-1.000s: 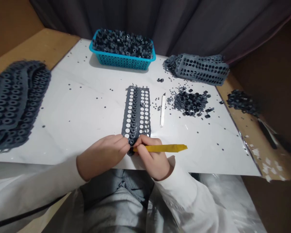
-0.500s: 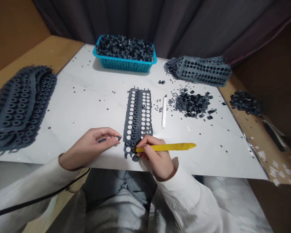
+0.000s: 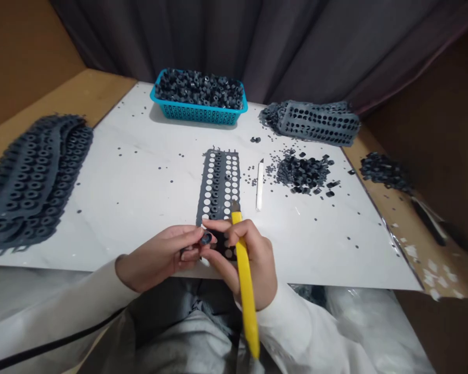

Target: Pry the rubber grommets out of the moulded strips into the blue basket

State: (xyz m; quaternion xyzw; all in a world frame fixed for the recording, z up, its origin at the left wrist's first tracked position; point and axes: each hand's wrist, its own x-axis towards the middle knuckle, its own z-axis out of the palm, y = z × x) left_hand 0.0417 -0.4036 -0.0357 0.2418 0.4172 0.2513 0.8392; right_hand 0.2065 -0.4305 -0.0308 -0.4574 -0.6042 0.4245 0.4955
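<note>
The left hand (image 3: 159, 257) and the right hand (image 3: 244, 254) meet at the near edge of the white tabletop (image 3: 140, 171), in the middle; the left hand pinches a small dark rubber ring (image 3: 206, 238) between its thumb and fingers, so its grip is closed on the ring; the right hand's grip is closed around a yellow knife (image 3: 245, 291), with the handle pointing back toward the person and the tip pointing away; the right fingertips also touch the ring.

The hands sit on the near end of a long gray rubber sheet (image 3: 219, 182) full of round holes; the sheet lies flat and runs from the near edge toward the far edge; some holes show white, and a middle row holds dark rings.

Just to the right of the sheet lies a thin white tool (image 3: 259, 185); further right is a pile of loose rings (image 3: 302, 174); small dots are scattered over the tabletop.

At the far edge stands a blue basket (image 3: 198, 111) full of dark rings; at the far right corner lies a heap of used sheets (image 3: 315, 122); at the left edge lies a stack of full sheets (image 3: 27, 179), partly hanging off the white top.
</note>
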